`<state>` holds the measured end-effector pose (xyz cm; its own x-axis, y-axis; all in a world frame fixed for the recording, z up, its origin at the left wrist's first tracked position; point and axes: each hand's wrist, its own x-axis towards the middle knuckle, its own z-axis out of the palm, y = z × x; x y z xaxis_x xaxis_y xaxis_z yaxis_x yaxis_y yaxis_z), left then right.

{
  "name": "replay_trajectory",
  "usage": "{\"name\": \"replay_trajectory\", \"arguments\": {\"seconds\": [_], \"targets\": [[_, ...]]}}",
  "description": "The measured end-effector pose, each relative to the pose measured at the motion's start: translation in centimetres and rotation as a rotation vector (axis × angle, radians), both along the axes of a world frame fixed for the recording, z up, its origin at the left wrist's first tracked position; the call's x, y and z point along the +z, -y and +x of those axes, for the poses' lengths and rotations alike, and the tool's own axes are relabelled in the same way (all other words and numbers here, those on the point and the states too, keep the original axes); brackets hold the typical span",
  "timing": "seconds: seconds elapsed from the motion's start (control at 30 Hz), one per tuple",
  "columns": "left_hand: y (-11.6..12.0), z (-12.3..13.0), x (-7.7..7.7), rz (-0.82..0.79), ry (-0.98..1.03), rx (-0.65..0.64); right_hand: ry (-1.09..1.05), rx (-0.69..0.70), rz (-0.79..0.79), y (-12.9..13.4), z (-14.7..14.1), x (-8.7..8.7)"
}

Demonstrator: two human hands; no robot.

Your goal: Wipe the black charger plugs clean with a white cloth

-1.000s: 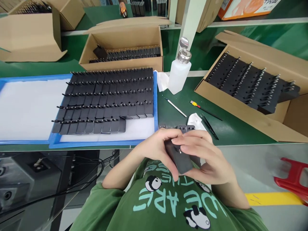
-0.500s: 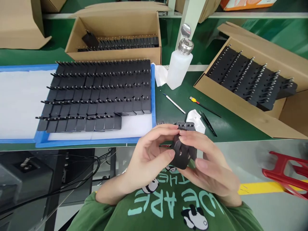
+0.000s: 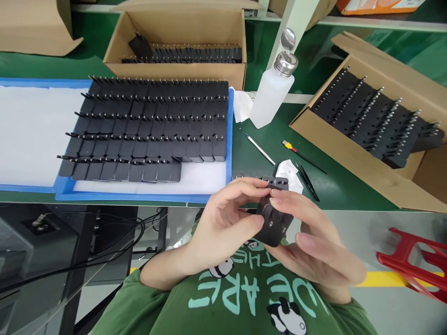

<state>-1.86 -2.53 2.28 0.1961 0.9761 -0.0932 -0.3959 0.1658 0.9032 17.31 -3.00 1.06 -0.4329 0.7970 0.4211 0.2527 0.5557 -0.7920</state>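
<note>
A black plug-like block (image 3: 273, 223) with metal pins is held up between both hands at the table's front edge. My left hand (image 3: 223, 218) grips its left side between thumb and fingers. Around its top and right side is my right hand (image 3: 310, 237), fingers touching it and the thumb lifted off. Just behind the hands, a few similar black pieces (image 3: 281, 182) sit by a crumpled white wipe (image 3: 290, 173). To the left, a blue-edged tray (image 3: 229, 139) carries rows of black blocks (image 3: 146, 125) with their pins up.
Cardboard boxes with black blocks stand at the back (image 3: 181, 70) and right (image 3: 342, 163). Between them are a white pump bottle (image 3: 271, 95), a craft knife (image 3: 259, 149), a yellow-tipped cable (image 3: 303, 157) and black tweezers (image 3: 308, 182). A red stool (image 3: 412, 256) stands on the floor.
The camera view has shifted, so most table items appear slightly farther right. The right thumb is spread farther from the block; both hands still hold it.
</note>
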Motion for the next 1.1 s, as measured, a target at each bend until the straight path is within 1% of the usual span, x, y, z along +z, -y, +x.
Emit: {"name": "replay_trajectory", "arguments": {"seconds": [0.1, 0.17, 0.27, 0.37, 0.63, 0.73, 0.77, 0.83, 0.9, 0.93, 1.0, 1.1], "targets": [[0.0, 0.1, 0.0, 0.01, -0.008, 0.014, -0.019, 0.012, 0.11, -0.2, -0.1, 0.0], [-0.1, 0.2, 0.1, 0.009, -0.031, 0.02, -0.011, 0.006, 0.148, -0.3, -0.1, 0.1], [-0.2, 0.2, 0.2, 0.012, -0.055, 0.038, 0.014, -0.009, 0.15, -0.5, -0.3, 0.5], [-0.2, 0.2, 0.2, 0.007, -0.06, 0.041, 0.018, 0.01, 0.158, -0.4, -0.3, 0.6], [-0.1, 0.1, -0.2, -0.004, -0.012, 0.027, -0.081, 0.008, 0.22, -0.4, -0.8, -0.4], [-0.1, 0.0, -0.3, 0.008, -0.018, 0.007, -0.098, 0.009, 0.231, -0.5, -0.6, 0.2], [-0.1, -0.1, -0.3, 0.022, -0.023, -0.008, -0.086, 0.007, 0.204, -0.4, -0.4, 0.5], [0.0, -0.4, -0.5, 0.06, -0.036, -0.067, 0.006, 0.021, 0.074, 0.0, 0.3, 1.3], [0.3, -0.9, -0.9, 0.085, -0.037, -0.175, 0.113, 0.05, -0.077, 0.9, 1.0, 1.6], [0.5, -1.2, -1.2, 0.085, -0.036, -0.233, 0.137, 0.068, -0.115, 1.3, 1.3, 1.6], [1.0, -1.9, -1.9, 0.058, -0.035, -0.322, 0.12, 0.094, -0.109, 2.1, 1.3, 1.1], [1.8, -2.8, -3.1, -0.007, -0.042, -0.373, 0.077, 0.116, -0.061, 2.8, 0.6, -0.2]]}}
